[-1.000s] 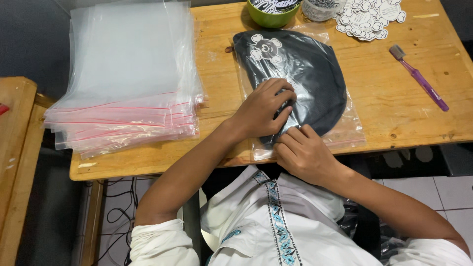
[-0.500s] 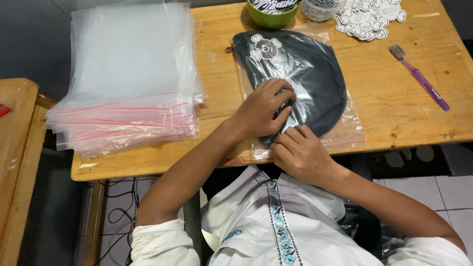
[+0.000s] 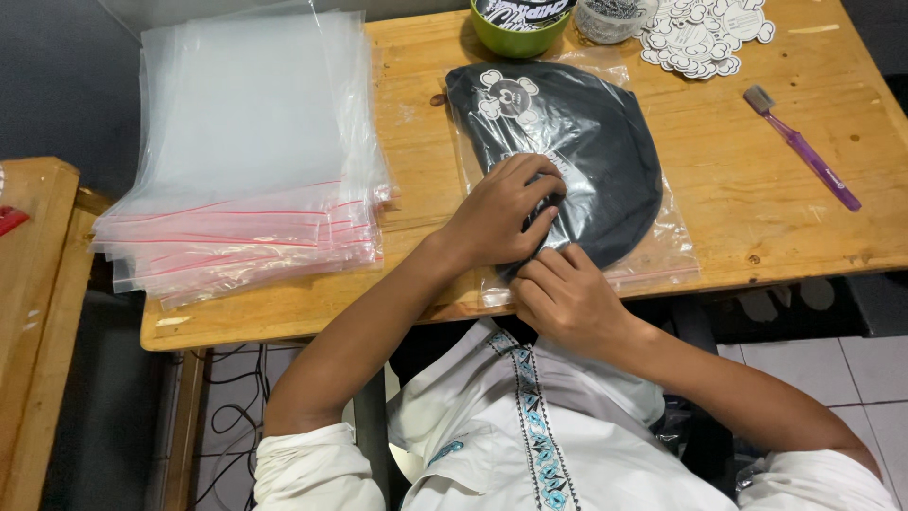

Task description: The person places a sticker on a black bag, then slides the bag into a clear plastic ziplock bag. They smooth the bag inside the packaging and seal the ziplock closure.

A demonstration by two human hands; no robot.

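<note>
A black cap (image 3: 577,142) with a white patch lies inside a clear zip bag (image 3: 662,251) on the wooden table (image 3: 757,218). My left hand (image 3: 501,210) presses down on the near part of the bagged cap, fingers curled. My right hand (image 3: 567,298) pinches the bag's near edge at the table's front, just below the left hand. Both hands touch the bag.
A thick stack of clear zip bags with red strips (image 3: 246,161) fills the table's left side. A green bowl (image 3: 518,28), a small clear container (image 3: 615,17) and white stickers (image 3: 705,33) sit at the back. A purple toothbrush (image 3: 804,151) lies at right. A second wooden surface (image 3: 38,284) stands at far left.
Both hands stay on the bag's near edge; the fingers have shifted slightly along it. The cap and bag lie where they were.
</note>
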